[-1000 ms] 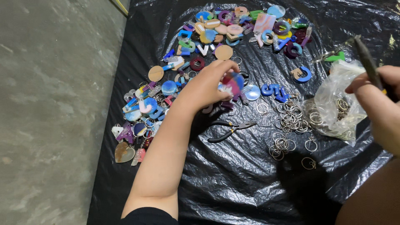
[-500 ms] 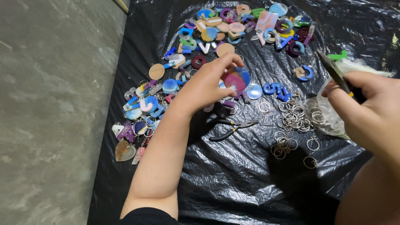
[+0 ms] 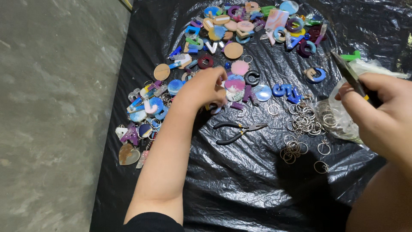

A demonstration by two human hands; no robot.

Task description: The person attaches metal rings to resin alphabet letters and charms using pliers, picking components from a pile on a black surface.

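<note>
Two hands apart: left hand [image 3: 201, 88] pinching among resin charms [image 3: 235, 83], nearer floor pliers [image 3: 239, 130] lying left-right; right hand [image 3: 375, 107] clenched round dark pliers [image 3: 349, 75].

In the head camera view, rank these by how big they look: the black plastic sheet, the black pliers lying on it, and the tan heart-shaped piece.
Largest to smallest:
1. black plastic sheet
2. black pliers
3. tan heart-shaped piece

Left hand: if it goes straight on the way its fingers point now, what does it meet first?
Probably the round pink-and-blue charm just ahead of the left hand; depth is unclear, and the fingers may already touch it.
</note>
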